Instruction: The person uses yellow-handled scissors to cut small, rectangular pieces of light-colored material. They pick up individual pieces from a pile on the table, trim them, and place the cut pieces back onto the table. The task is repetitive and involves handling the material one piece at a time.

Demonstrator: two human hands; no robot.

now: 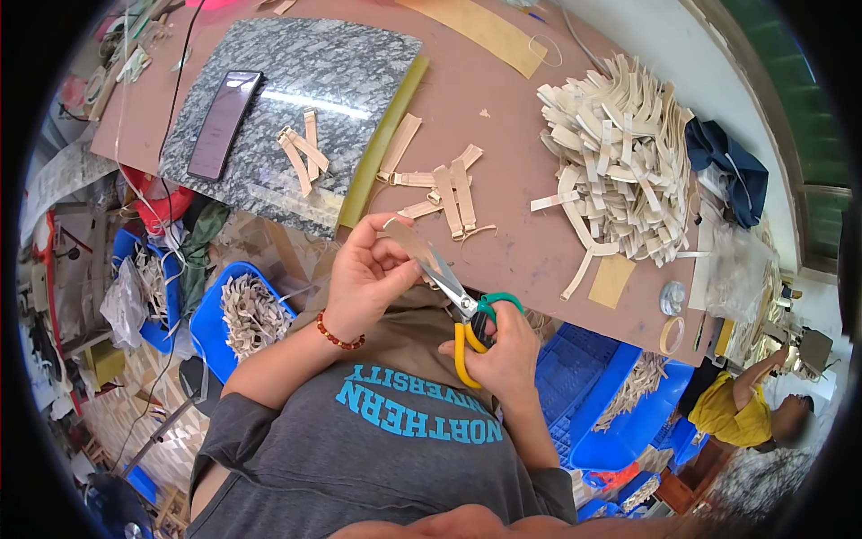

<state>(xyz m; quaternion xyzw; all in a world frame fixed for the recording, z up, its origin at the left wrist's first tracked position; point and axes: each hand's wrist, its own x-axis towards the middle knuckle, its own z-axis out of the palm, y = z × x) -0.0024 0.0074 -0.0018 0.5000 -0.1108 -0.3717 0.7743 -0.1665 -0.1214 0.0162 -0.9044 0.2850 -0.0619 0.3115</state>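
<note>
Over the table's near edge, my left hand (364, 274) pinches a beige strap (406, 239) between thumb and fingers. My right hand (505, 357) has its fingers through the handles of a pair of scissors (466, 306), one loop green and the other yellow. The blades point up and left and lie close against the strap; whether they touch it I cannot tell. Just beyond my hands, several beige straps (455, 199) with small buckles lie on the brown table (516, 234). More short straps (306, 154) rest on a grey speckled stone slab (296, 67).
A dark phone (224, 126) lies on the slab. A big heap of pale straps (620, 162) covers the table's right side, near a tape roll (672, 335). Blue bins (208, 310) of strips stand below, left and right. A person in yellow (741, 409) works at far right.
</note>
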